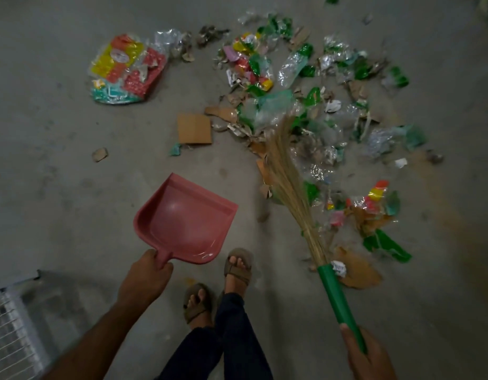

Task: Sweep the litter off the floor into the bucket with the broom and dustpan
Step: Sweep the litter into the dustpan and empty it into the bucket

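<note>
— What sat at the far left?
— A white wire rack point(9, 322) at the lower left corner, on the grey floor point(59, 165). Above it, farther off, lay a bundle of bright wrappers point(124, 69).

— And the left hand?
— The left hand point(145, 275) had its grip wrapped tight around the handle of the pink dustpan point(182, 220), which was empty, its mouth facing the rubbish. Two sandalled feet point(218, 283) stood just right of it.

— Where was the litter?
— The litter point(305, 105) was spread over the floor right of centre: green plastic, clear film, cardboard scraps. A cardboard square point(194, 129) lay at its left edge.

— The right hand?
— The right hand point(370, 355) had its grip closed on the green handle of the broom point(289, 179), whose straw bristles reached into the pile.
</note>
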Demonstrator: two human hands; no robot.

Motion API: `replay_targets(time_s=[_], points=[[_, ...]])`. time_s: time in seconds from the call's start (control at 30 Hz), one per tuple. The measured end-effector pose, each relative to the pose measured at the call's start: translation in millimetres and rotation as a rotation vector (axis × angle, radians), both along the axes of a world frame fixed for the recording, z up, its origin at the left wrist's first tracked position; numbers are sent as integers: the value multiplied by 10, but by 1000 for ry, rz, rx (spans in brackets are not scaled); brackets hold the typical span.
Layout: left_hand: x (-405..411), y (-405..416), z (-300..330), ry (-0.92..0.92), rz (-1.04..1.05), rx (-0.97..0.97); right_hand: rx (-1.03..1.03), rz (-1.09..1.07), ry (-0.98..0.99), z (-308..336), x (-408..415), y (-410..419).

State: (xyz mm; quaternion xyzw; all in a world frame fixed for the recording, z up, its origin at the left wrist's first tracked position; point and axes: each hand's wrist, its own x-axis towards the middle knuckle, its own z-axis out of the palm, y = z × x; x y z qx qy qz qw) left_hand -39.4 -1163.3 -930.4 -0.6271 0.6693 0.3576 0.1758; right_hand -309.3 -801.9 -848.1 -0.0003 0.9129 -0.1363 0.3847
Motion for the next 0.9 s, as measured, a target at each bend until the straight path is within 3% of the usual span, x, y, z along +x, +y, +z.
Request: replay_targets(time_s=[0.3,0.53,0.67,0.8,0.9], points=[[623,-387,208,-54,134,-13,-95,316,-129,-300,223,-1124],[1473,-875,277,-116,192,-55,-130,889,-94,-742,854,-3053],[1874,-1257,237,-155,209,-40,-113,1096,-4,-972,1402,-4193],[2101,-1788,37,-160,198,-20,14,1057,-61,-1315,1743,-4953],[2137,-2188,-83,-198,160,18,162,843,-161,-1562,1769,-5052]])
